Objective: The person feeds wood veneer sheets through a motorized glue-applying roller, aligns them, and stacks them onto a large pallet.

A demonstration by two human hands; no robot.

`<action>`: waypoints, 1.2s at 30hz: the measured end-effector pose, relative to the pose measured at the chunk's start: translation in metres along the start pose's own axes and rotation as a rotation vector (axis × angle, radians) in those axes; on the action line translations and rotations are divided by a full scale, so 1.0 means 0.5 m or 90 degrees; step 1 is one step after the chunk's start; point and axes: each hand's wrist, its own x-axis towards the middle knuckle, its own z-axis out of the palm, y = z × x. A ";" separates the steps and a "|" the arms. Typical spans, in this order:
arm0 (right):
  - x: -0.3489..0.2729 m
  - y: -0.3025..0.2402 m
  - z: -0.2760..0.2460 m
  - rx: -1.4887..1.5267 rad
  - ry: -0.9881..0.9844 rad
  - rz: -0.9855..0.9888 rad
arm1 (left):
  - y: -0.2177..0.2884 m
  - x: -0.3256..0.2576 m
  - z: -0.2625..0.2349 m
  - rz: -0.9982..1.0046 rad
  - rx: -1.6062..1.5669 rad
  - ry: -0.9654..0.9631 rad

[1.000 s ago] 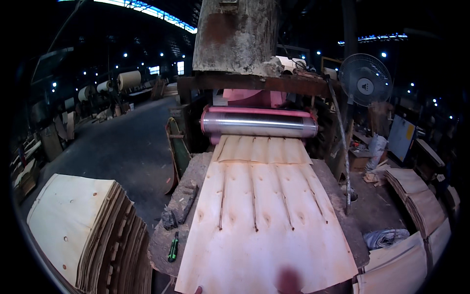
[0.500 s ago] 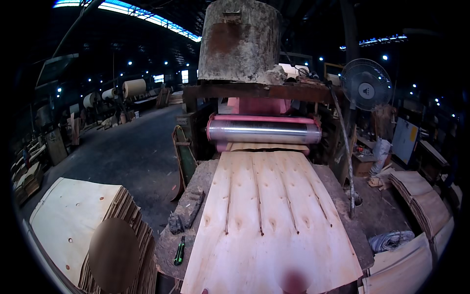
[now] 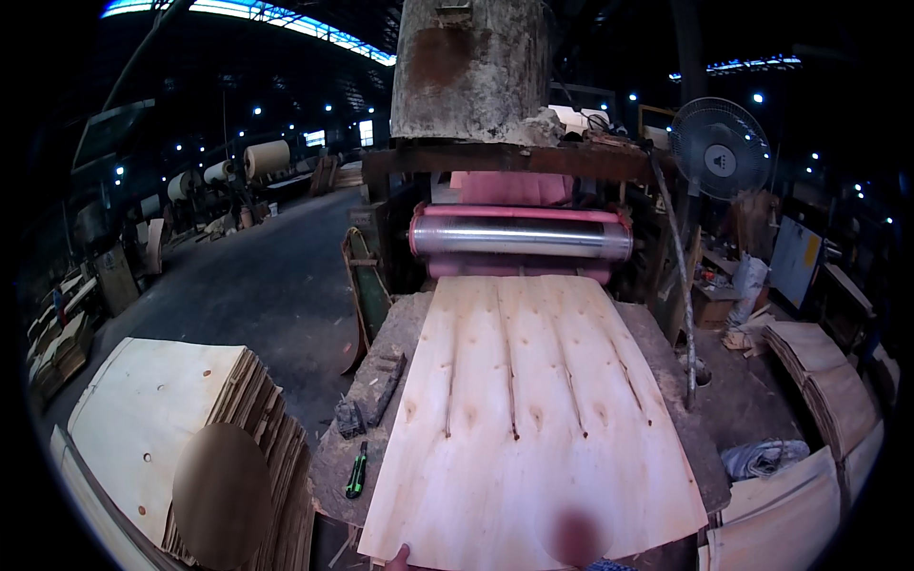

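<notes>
A pale wood veneer sheet [image 3: 533,381] with long dark splits lies on the feed table in front of me. Its far edge is close to the glue spreader's shiny roller [image 3: 524,237], just below it. My left hand [image 3: 400,557] grips the near left edge, with the thumb on top and the other fingers hidden under the sheet. At the near edge, right of the middle, a blurred reddish patch may be my right hand; no fingers can be made out there. A green and black utility knife [image 3: 356,472] rests on the table left of the sheet.
Stacked veneer [image 3: 157,390] stands at the left, partly behind a blurred oval. More sheets [image 3: 790,504] lie at the right beside a rolled plastic bundle [image 3: 762,460]. A metal pole [image 3: 682,276] and a fan [image 3: 720,152] flank the machine. A large stained drum [image 3: 471,76] sits on top.
The strip of another sheet that showed at the rollers is gone from sight. More of my left hand shows at the near edge. The view has shifted slightly.
</notes>
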 end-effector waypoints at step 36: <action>0.022 -0.024 -0.035 -0.060 -0.021 -0.041 | 0.024 -0.003 0.065 -0.119 -0.315 0.132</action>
